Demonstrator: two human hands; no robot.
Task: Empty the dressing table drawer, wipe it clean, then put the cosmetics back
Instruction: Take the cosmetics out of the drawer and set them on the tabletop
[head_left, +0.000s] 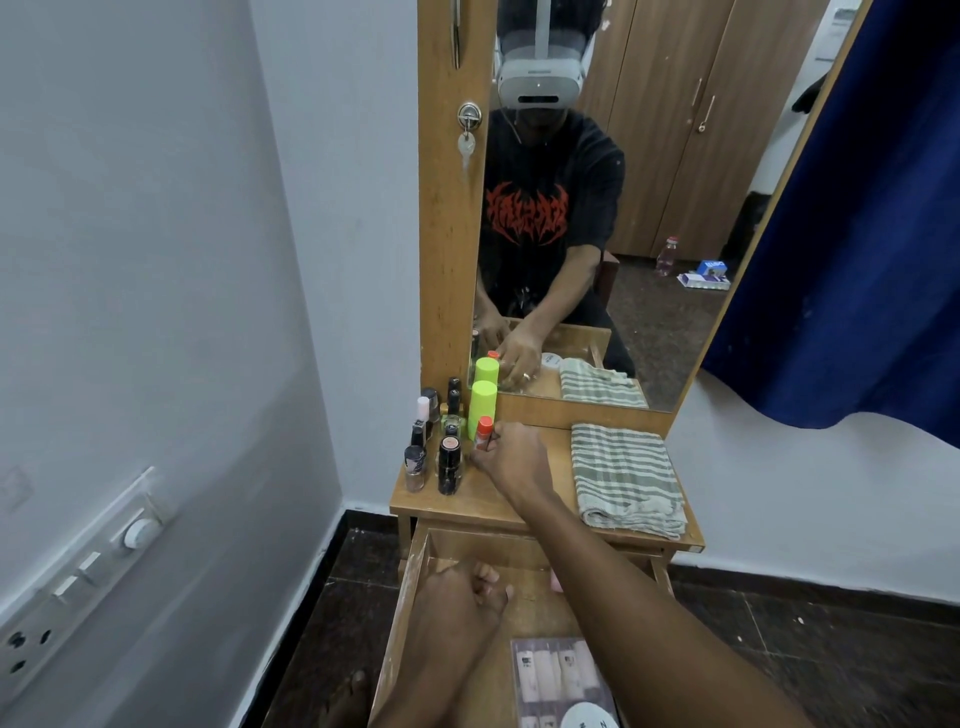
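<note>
The wooden drawer (410, 587) is pulled open below the dressing table top (467, 504). My right hand (511, 457) reaches over the top and is shut on a small red-capped tube (484, 432), held beside a neon green bottle (482, 408). Several nail polish bottles (449, 465) stand in a cluster at the top's left end. My left hand (462, 597) is inside the drawer, fingers curled; whether it holds something I cannot tell. A clear pack of small tubes (556, 675) and a white round jar (587, 719) lie in the drawer's near part.
A folded green-and-white striped cloth (626, 478) lies on the right side of the table top. The mirror (623, 208) rises behind it. A grey wall with a switch panel (88, 577) is at the left, a blue curtain (857, 234) at the right.
</note>
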